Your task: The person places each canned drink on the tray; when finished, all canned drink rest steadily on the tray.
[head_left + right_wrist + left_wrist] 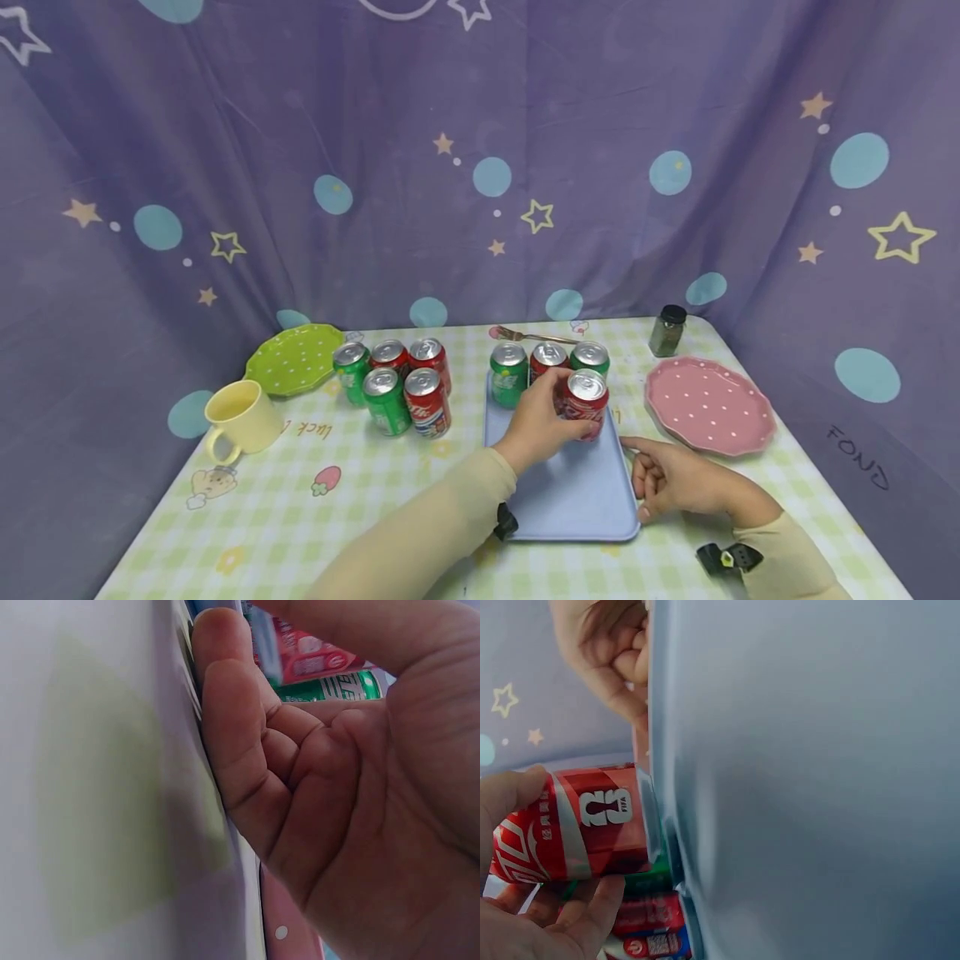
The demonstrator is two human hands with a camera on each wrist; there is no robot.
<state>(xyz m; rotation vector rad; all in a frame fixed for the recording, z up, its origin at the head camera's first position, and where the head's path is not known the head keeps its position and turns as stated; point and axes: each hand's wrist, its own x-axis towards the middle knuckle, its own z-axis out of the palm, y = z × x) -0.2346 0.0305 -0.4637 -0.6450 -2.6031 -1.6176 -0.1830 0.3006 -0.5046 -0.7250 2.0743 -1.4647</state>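
My left hand (538, 423) grips a red cola can (586, 402), upright over the far right part of the blue tray (570, 500); whether its base touches the tray I cannot tell. Just behind it, in a row along the tray's far end, stand a green soda can (509, 377), another red can (549, 357) and a second green can (590, 357). My right hand (678, 479) is at the tray's right edge, forefinger extended and thumb against the rim, its other fingers curled. In the left wrist view the held can (604, 821) shows its printed side.
Left of the tray is a cluster of several red and green cans (387, 408). Farther left are a yellow mug (251, 421) and a green dotted plate (294, 360). A fork (536, 337) lies behind the tray; a spice jar (667, 333) and pink plate (708, 407) are on the right.
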